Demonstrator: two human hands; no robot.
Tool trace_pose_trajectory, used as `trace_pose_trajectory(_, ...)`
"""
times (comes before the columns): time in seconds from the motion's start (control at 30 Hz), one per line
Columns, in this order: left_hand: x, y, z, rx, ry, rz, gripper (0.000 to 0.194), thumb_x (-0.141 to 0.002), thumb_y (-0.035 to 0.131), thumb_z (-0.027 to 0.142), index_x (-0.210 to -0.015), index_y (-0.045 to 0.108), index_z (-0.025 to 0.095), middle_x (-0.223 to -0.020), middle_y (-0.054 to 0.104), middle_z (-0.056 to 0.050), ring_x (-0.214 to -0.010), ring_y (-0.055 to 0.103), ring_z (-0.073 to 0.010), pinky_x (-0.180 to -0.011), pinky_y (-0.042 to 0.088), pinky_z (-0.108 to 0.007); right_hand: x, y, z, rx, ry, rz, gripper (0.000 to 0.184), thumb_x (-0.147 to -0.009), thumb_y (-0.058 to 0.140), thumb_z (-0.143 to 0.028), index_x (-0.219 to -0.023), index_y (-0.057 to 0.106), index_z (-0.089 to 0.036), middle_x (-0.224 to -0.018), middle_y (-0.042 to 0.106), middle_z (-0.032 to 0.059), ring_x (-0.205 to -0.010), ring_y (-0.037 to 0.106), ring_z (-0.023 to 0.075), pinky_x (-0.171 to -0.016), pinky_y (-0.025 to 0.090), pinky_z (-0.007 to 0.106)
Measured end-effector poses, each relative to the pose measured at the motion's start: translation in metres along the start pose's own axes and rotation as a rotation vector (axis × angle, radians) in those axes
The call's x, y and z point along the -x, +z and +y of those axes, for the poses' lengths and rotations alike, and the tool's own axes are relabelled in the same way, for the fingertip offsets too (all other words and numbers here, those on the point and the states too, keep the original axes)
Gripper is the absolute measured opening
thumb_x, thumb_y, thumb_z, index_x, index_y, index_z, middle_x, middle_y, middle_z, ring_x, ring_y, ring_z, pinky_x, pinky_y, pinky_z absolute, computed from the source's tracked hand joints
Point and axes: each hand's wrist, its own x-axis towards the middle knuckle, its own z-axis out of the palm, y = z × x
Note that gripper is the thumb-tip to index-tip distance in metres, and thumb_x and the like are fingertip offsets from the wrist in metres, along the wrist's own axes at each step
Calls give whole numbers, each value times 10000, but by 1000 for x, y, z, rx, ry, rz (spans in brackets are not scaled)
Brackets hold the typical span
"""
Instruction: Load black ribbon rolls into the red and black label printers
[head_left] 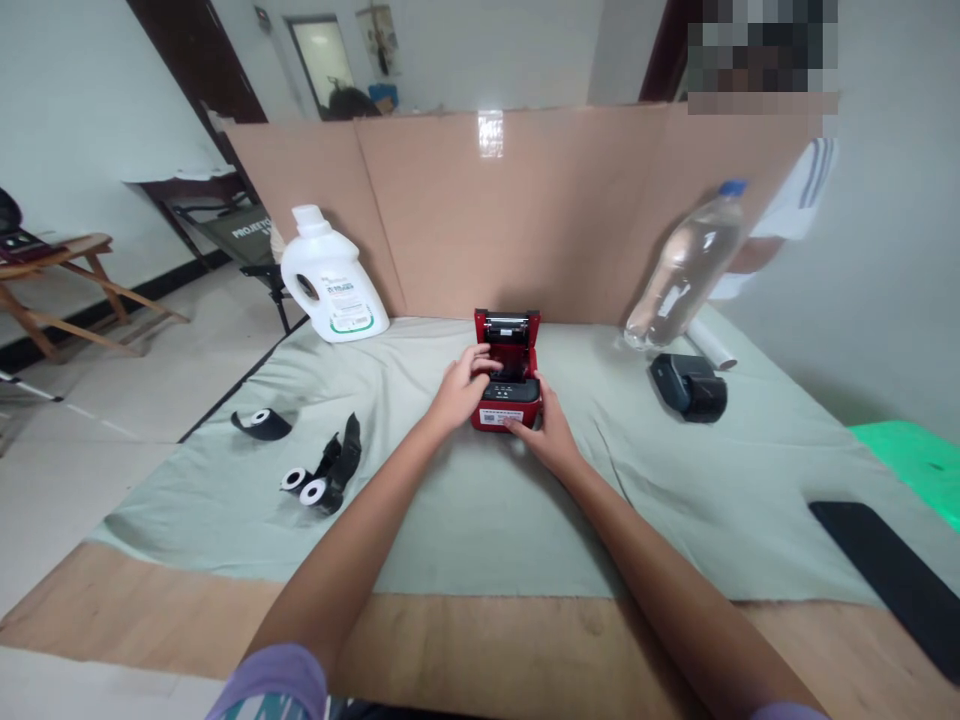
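Note:
A small red and black label printer (509,372) stands in the middle of the grey-green cloth (465,500), its lid tipped up and open. My left hand (461,385) rests on the printer's left side, with fingers curled over the open paper bay. My right hand (544,425) grips the printer's front right corner, thumb along the front label. Whether anything small is in the left fingers I cannot make out.
A white jug (330,280) stands at back left, a clear water bottle (686,268) at back right. A black printer (691,385) and a white roll (712,345) lie right. Black ribbon rolls (319,478) lie left. A cardboard screen (517,210) backs the table; a person stands behind.

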Motion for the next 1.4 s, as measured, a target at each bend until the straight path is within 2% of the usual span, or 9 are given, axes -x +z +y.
trace_pose_trajectory(0.13,-24,-7,6,-101,38,22,206,-902,472,210,-973,664,197,-931,761,-53,-911,700,-202,-910,532,-358,0,0,0,9,-3,-1,965,-788,796,-497,-1582,323,-220,-1483,511,171,-1376,480,369,-1157,383,566)
trace_pose_trajectory(0.33,-77,-15,23,-470,54,-692,404,-836,630,285,-1227,720,240,-1266,734,-46,-1112,682,-233,-944,503,-307,0,0,1,20,29,-10,972,-783,800,-468,-1591,314,-229,-1465,516,168,-1358,492,356,-1150,393,558)
trace_pose_trajectory(0.43,-94,-2,33,-734,35,-899,442,-807,638,252,-1239,732,260,-1235,748,-48,-1032,698,-244,-870,508,-296,0,-1,0,19,30,-11,977,-784,798,-471,-1594,311,-220,-1489,495,174,-1387,467,360,-1158,388,551)
trace_pose_trajectory(0.6,-103,22,42,-925,-38,-870,338,-712,671,143,-1026,782,195,-991,782,-101,-853,700,-250,-756,496,-298,0,-2,1,29,1,-17,952,-803,778,-491,-1593,311,-236,-1500,499,163,-1395,463,361,-1163,382,555)
trace_pose_trajectory(0.77,-90,11,45,-856,18,-730,290,-721,718,182,-1010,723,206,-1034,755,-64,-892,679,-232,-741,486,-289,1,0,7,28,14,-5,971,-804,774,-487,-1603,286,-231,-1493,493,174,-1375,479,362,-1145,396,560)
trace_pose_trajectory(0.93,-43,-41,29,-397,79,-126,310,-812,724,306,-1073,589,205,-972,708,-25,-833,645,-182,-745,492,-284,0,0,7,9,11,-9,977,-802,777,-486,-1603,287,-215,-1492,487,184,-1375,478,366,-1137,404,569)
trace_pose_trajectory(1.07,4,-131,4,-488,-78,222,293,-827,736,385,-1001,595,197,-981,705,-48,-880,651,-206,-809,492,-304,1,0,5,-21,28,-26,955,-816,770,-477,-1605,282,-250,-1525,467,165,-1379,482,360,-1136,411,578)
trace_pose_trajectory(1.23,62,-240,-30,-1047,-433,187,262,-925,617,399,-1041,593,166,-1018,707,-140,-969,664,-290,-844,482,-351,0,0,4,-14,31,-4,957,-797,786,-482,-1593,309,-249,-1527,475,158,-1379,485,360,-1146,405,572)
trace_pose_trajectory(1.4,109,-252,-64,-1128,-572,-49,209,-941,560,322,-1049,596,148,-1104,686,-179,-1021,667,-296,-857,493,-339,-1,1,6,-28,48,-16,978,-784,792,-477,-1598,294,-259,-1526,469,163,-1337,526,363,-1102,454,573)
